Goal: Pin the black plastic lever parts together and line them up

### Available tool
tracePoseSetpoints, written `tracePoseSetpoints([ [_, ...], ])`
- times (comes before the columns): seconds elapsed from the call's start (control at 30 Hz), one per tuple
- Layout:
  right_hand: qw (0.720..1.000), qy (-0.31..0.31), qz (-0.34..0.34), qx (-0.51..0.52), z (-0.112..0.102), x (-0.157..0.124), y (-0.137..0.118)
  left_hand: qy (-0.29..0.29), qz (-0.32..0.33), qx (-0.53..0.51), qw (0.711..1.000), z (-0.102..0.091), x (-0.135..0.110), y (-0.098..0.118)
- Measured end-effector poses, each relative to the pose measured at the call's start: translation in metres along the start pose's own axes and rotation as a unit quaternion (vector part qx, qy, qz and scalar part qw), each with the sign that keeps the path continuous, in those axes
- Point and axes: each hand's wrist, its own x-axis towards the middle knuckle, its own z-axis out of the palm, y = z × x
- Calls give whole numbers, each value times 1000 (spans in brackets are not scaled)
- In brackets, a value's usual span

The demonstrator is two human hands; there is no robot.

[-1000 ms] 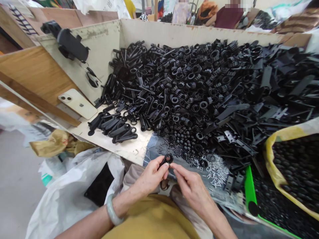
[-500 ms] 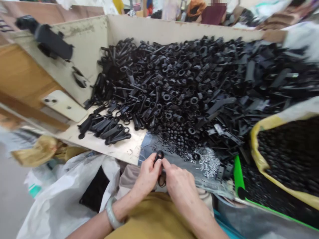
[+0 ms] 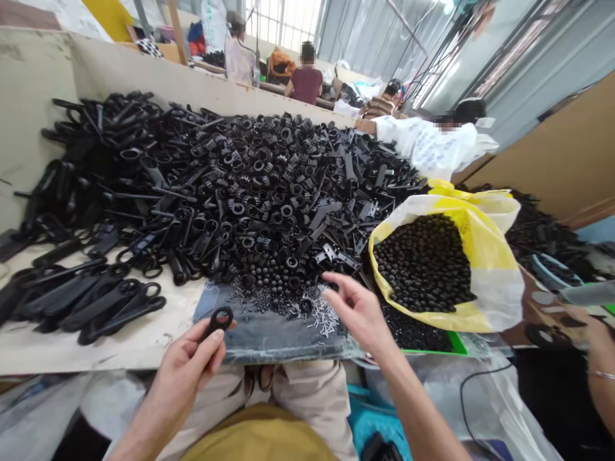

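Note:
My left hand (image 3: 188,365) pinches a black plastic part with a ring at its end (image 3: 218,319), held just above the near table edge. My right hand (image 3: 355,308) is off that part, fingers spread and stretched toward the black parts, over small silver pins (image 3: 323,318) and little black rings (image 3: 269,278) on a dark mat (image 3: 269,336). A big heap of black plastic rings and levers (image 3: 250,186) fills the table behind. A row of finished black handles (image 3: 96,301) lies on the left.
A yellow and white bag (image 3: 485,256) full of small black round parts stands at the right on a green tray (image 3: 432,350). A person in white leans over the table's far right; others sit further back. Another person's hand shows at the right edge.
The view has swung right and up. My right hand has let go of the ringed part and moved right and forward, over the pins. My left hand still holds the part.

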Motion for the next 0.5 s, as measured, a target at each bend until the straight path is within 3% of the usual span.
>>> tracePoseSetpoints([
  [0.03,995,54,-33,-79,-8,12,5,-11,-10,-20,1000,6,-2,2],
  [0.1,964,95,-109,-224,-19,34,13,-29,-31,-61,997,19,-6,6],
  [0.2,916,80,-189,-344,-24,60,20,-48,-69,-105,991,34,-9,11],
  [0.3,902,75,-243,-349,-23,71,18,-88,-95,-134,983,39,-5,15],
  [0.4,889,125,-282,-337,-23,65,1,-127,-111,-187,968,34,0,16],
  [0.5,909,105,-305,-265,-16,46,-23,-109,-102,-220,964,27,4,14],
])
